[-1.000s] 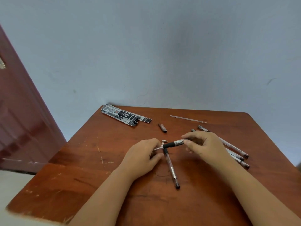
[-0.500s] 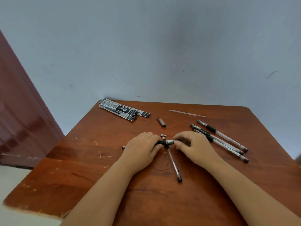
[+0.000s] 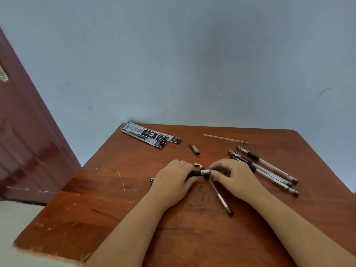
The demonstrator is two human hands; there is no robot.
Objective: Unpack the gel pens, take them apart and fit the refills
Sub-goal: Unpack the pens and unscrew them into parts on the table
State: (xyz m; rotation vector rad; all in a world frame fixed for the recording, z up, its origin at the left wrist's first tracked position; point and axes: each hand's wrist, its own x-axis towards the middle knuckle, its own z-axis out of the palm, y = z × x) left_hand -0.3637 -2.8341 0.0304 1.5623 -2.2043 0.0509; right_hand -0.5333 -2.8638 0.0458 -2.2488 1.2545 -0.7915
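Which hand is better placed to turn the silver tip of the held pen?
Probably the right hand: its fingertips pinch the silver tip, while the left hand grips the pen by its black sleeve.

Gel pen [image 3: 200, 173] horiz., black grip, silver tip; refill [image 3: 224, 138] far edge.

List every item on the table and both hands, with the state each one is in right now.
Left hand: grips the pen barrel.
Right hand: pinches the metal tip.
Held pen: off the table, level, between both hands.
Pen under the hands: lying flat, uncapped.
Three pens: lying side by side, uncapped.
Loose refill: lying alone near the far edge.
Cap: off, lying loose.
Packaging: flattened.
Table: scratched.
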